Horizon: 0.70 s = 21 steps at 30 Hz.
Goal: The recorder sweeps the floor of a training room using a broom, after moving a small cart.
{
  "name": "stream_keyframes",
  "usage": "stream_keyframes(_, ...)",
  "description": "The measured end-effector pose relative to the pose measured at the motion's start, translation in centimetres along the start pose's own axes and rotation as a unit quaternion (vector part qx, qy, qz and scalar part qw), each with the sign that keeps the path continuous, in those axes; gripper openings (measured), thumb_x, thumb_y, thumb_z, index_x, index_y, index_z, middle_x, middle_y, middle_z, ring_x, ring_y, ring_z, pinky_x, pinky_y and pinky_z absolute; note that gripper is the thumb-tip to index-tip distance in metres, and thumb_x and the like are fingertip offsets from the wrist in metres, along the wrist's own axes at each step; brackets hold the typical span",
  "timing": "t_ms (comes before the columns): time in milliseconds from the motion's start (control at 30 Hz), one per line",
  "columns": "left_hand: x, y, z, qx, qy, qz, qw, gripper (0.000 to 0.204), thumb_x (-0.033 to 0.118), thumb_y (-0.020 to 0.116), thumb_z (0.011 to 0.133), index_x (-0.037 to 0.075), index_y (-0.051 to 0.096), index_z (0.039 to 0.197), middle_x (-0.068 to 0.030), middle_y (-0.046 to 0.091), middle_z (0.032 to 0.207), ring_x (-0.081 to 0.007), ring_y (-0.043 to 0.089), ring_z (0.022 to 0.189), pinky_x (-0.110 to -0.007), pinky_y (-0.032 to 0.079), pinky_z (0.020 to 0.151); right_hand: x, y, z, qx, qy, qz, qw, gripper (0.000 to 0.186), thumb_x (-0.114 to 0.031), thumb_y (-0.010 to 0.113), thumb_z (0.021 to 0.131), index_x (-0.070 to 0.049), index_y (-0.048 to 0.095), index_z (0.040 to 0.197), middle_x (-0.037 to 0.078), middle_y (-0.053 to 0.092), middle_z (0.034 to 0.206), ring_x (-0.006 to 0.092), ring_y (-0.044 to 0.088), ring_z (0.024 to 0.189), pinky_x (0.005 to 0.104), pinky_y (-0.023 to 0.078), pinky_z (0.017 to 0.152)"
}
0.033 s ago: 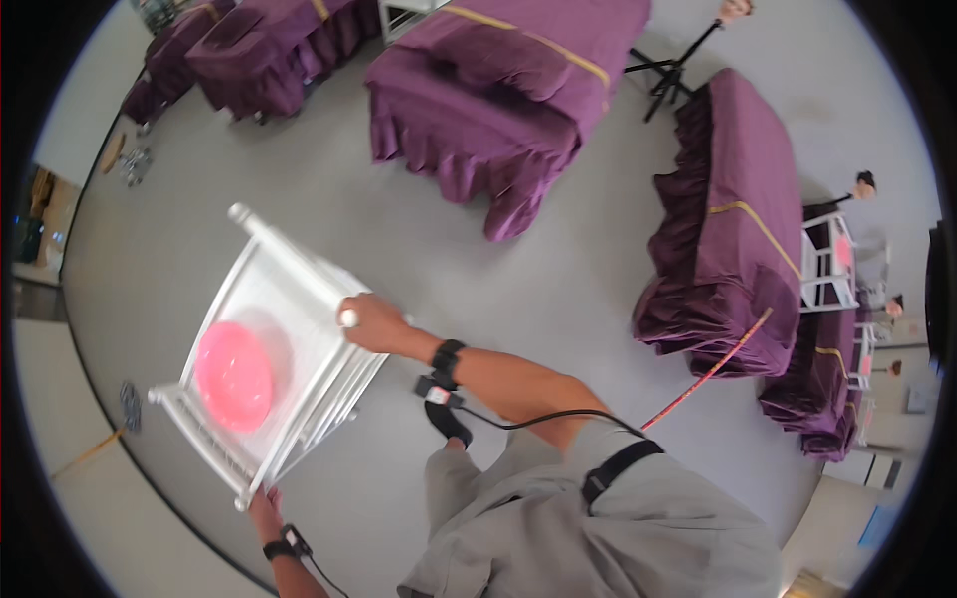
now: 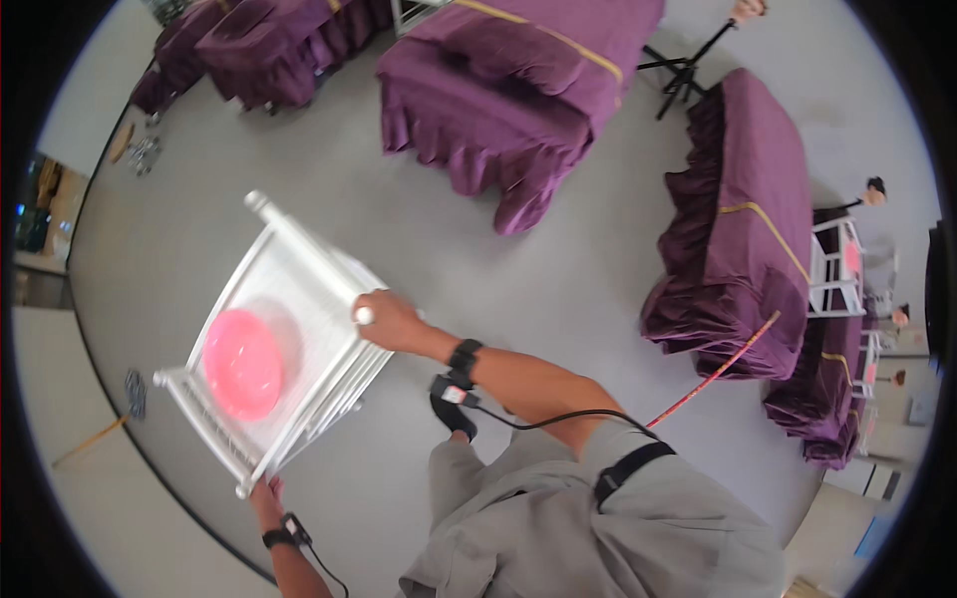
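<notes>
A round pink basin [image 2: 243, 365] sits on the top tray of a white cart [image 2: 314, 344], close to the railed end nearest the left hand and well apart from the opposite end; its smooth, glossy inner wall catches small bright highlights. The cart has a pale, flat tray, slim rails along its ends and a rounded knob at each corner post. The person's right hand [image 2: 391, 321] is clenched around the corner post at the cart's right edge, the white knob showing beside the fingers. The left hand [image 2: 267, 498] is at the cart's lower corner, just under the knob there and partly hidden by the frame, so one cannot tell whether its fingers are closed on anything. Each wrist wears a black band with a small boxy device and a cable. Around the cart spreads a smooth grey floor [image 2: 329, 149]. Beyond its far end stands a bed [image 2: 488, 120] draped in purple cloth with a gathered, ruffled skirt and a narrow yellow band; a similar draped bed [image 2: 763, 199] stands to the right, with a slender red patterned stick [image 2: 716, 377] in front of its near end.
</notes>
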State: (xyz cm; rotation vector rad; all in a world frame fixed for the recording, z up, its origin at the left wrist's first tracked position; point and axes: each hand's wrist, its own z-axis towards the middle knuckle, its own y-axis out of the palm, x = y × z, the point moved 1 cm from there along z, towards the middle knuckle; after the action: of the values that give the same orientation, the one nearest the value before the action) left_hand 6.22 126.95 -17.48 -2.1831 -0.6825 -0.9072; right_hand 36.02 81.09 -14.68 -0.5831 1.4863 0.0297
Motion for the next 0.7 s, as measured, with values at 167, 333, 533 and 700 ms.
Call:
stream_keyframes(167,1.9,0.4,-1.1,-0.006,0.032,0.062,0.998,0.032,0.022,0.061,0.089,0.011,0.055,0.118,-0.0012,0.061,0.094,-0.0122,0.058,0.064,-0.024,0.051,0.053,0.7,-2.2,-7.9,-0.002,-0.002,0.011,1.000,0.016,-0.016,0.063,0.075,-0.012,0.060,0.090,0.012,0.055,0.089,0.0326,0.054,0.092,0.0411,0.045,0.077)
stream_keyframes(333,5.3,5.6,-4.6,-0.054,0.048,0.129,0.989,0.024,0.021,0.063,0.088,0.009,0.059,0.109,-0.0018,0.062,0.084,-0.0112,0.059,0.061,-0.025,0.050,0.050,1.5,-5.1,-15.3,0.039,0.029,-0.007,0.999,0.012,-0.015,0.064,0.079,-0.010,0.059,0.089,0.009,0.054,0.091,0.0296,0.053,0.092,0.0387,0.044,0.078)
stream_keyframes(533,7.7,10.0,-7.5,-0.114,0.116,0.194,0.967,0.023,0.019,0.065,0.086,0.006,0.060,0.105,-0.0029,0.063,0.082,-0.0099,0.055,0.055,-0.025,0.048,0.048,0.5,-7.3,-23.1,0.130,0.098,-0.006,0.987,0.010,-0.014,0.063,0.077,-0.010,0.059,0.086,0.010,0.053,0.087,0.0310,0.052,0.091,0.0396,0.043,0.077)
stream_keyframes(700,9.4,13.5,-9.1,-0.220,0.142,0.212,0.941,0.023,0.016,0.065,0.086,0.003,0.059,0.104,-0.0029,0.063,0.079,-0.0092,0.053,0.051,-0.025,0.045,0.045,-0.4,-9.1,-28.7,0.193,0.163,-0.009,0.967,0.011,-0.015,0.063,0.078,-0.010,0.059,0.087,0.009,0.054,0.089,0.0305,0.053,0.087,0.0404,0.044,0.077)
